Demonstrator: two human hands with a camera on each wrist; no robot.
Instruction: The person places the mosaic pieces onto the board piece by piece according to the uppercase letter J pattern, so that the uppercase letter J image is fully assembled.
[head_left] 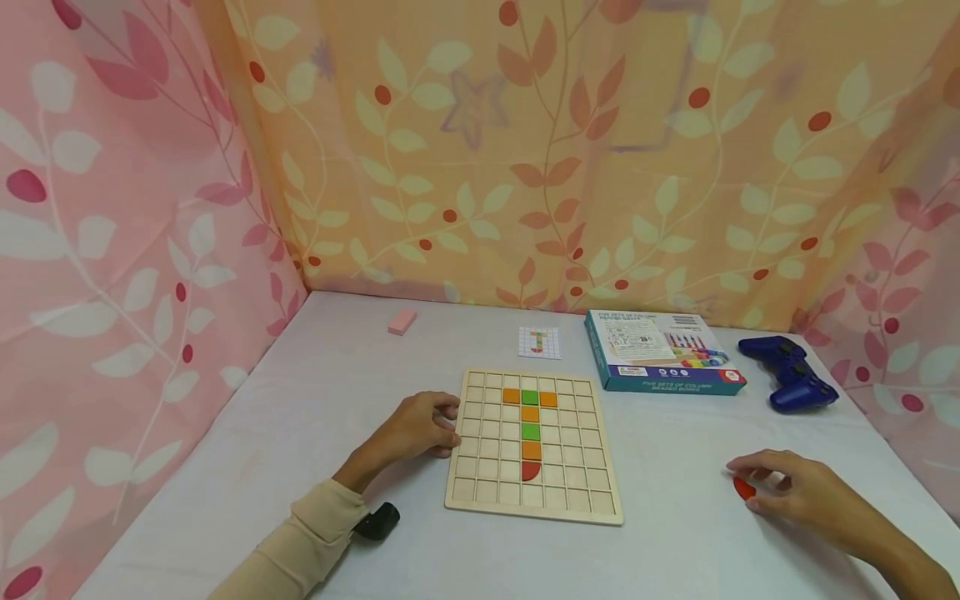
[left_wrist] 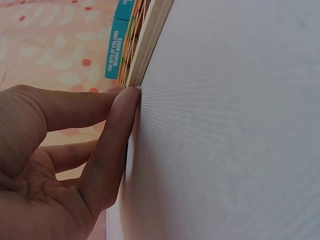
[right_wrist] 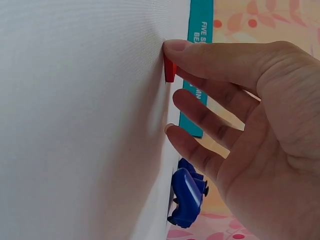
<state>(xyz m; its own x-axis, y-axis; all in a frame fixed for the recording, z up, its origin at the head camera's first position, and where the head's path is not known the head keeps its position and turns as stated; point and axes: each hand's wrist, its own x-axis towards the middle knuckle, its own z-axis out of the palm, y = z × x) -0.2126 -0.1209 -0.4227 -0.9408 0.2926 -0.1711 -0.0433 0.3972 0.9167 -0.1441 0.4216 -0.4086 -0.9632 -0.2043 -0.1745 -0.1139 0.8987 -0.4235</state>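
A wooden grid board [head_left: 577,504] lies flat on the table. Square orange tiles [head_left: 531,451] and green tiles [head_left: 531,432] form a T in its cells, with a red quarter-round tile [head_left: 530,472] under the stem. At the board's left edge, my left hand [head_left: 420,427] pinches the rim between thumb and finger, seen closely in the left wrist view around the board's side [left_wrist: 150,42]. Off to the right of the board, my right hand [head_left: 806,492] pinches a small red tile [head_left: 744,488] low over the table. Its other fingers spread loosely in the right wrist view, beside the red tile [right_wrist: 170,70].
Behind the board lies a small pattern card [head_left: 539,342] showing a similar coloured figure. A flat teal-edged game box [head_left: 667,354] and a blue game controller [head_left: 791,375] are at the back right. A pink block [head_left: 402,321] sits at the back left. Floral curtains surround the table.
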